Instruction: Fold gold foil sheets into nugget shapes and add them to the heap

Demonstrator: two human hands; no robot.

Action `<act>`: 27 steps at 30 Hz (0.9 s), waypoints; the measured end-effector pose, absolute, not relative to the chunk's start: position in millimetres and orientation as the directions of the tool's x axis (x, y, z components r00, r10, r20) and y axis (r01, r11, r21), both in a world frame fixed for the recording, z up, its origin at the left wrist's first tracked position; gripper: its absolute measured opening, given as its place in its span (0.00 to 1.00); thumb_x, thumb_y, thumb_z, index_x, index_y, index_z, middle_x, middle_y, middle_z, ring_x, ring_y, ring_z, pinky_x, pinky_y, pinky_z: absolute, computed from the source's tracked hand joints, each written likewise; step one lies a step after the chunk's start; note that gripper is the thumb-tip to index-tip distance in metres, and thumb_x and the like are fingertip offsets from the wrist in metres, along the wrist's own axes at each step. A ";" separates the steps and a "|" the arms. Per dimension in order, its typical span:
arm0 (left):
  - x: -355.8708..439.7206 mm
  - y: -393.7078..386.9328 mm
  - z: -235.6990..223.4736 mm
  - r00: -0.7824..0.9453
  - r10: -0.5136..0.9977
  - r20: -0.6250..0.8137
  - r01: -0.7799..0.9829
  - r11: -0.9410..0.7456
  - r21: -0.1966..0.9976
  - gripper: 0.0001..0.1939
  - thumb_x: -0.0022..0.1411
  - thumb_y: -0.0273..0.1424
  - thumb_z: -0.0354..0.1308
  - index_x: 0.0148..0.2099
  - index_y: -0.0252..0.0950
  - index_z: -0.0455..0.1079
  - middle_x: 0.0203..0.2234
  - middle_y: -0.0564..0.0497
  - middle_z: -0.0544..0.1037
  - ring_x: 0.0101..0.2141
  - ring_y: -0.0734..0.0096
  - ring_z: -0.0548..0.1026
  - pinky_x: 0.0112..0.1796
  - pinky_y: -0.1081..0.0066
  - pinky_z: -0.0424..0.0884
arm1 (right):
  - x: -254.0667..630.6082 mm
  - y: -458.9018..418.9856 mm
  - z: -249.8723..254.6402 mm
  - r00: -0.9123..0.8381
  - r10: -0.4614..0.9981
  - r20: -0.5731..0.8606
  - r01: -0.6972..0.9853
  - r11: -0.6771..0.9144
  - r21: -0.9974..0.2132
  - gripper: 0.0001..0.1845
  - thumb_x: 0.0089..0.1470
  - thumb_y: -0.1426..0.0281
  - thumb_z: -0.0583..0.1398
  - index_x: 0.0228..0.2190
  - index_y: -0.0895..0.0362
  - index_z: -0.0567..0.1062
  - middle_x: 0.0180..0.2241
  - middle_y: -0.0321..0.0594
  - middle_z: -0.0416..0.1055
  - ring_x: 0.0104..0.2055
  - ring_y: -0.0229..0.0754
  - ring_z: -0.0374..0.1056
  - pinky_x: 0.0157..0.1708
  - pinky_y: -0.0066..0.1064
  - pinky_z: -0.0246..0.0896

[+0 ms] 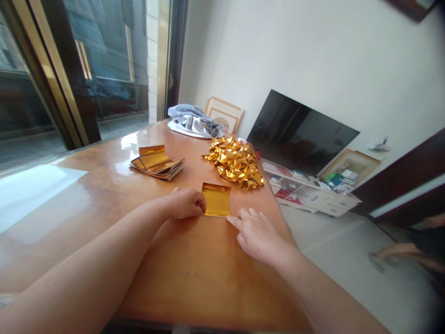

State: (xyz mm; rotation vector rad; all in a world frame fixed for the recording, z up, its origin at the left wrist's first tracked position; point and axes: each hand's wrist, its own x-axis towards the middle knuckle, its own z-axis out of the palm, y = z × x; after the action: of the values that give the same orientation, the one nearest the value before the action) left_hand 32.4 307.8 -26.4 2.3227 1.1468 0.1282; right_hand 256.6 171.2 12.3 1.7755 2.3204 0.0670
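Note:
A gold foil paper sheet (216,199) lies flat on the wooden table (194,278), with a narrow fold along its near edge. My left hand (186,203) is closed at the sheet's near left corner, its fingertips curled on the paper. At the near right corner, my right hand (255,230) touches the sheet with an outstretched index finger; its other fingers are apart. Beyond the left hand sits a stack of gold foil sheets (158,163), the top ones curling up. A heap of folded gold foil pieces (236,162) lies behind the sheet, towards the right edge.
Bundled light-blue cloth (191,121) lies at the table's far end. A pale sheet (38,188) covers part of the left side. Past the right edge stand a television (301,132) and a white cabinet (313,197). Another person's leg (399,250) shows at far right.

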 end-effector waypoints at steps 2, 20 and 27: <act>32.6 307.5 -25.6 0.631 0.761 -0.154 0.714 -0.492 0.498 0.13 0.53 0.32 0.58 0.39 0.45 0.81 0.34 0.57 0.84 0.36 0.65 0.78 0.40 0.69 0.66 | 259.2 171.3 10.9 -0.236 0.961 -0.143 0.953 0.258 0.161 0.31 0.57 0.75 0.55 0.61 0.47 0.69 0.46 0.46 0.70 0.50 0.50 0.63 0.51 0.39 0.54; 37.1 302.2 -26.1 0.675 0.736 -0.051 0.681 -0.595 0.427 0.08 0.56 0.38 0.59 0.34 0.42 0.76 0.31 0.54 0.81 0.35 0.62 0.76 0.40 0.65 0.62 | 260.3 195.5 18.7 -0.166 0.985 -0.045 0.986 0.167 0.006 0.18 0.67 0.68 0.50 0.45 0.53 0.79 0.43 0.43 0.74 0.49 0.43 0.68 0.50 0.31 0.57; 35.4 304.4 -31.9 0.689 0.725 0.012 0.657 -0.631 0.412 0.07 0.56 0.37 0.59 0.35 0.42 0.75 0.32 0.54 0.81 0.33 0.64 0.76 0.37 0.68 0.63 | 245.8 213.7 -6.0 -0.145 0.989 0.009 0.987 0.146 -0.072 0.16 0.67 0.66 0.52 0.42 0.54 0.80 0.41 0.43 0.75 0.47 0.43 0.68 0.47 0.31 0.58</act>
State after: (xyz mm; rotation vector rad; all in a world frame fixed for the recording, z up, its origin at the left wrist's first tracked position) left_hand 35.4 304.4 -31.9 2.5243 1.0800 0.2482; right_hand 245.8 213.7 -6.0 2.0880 2.4183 -0.0774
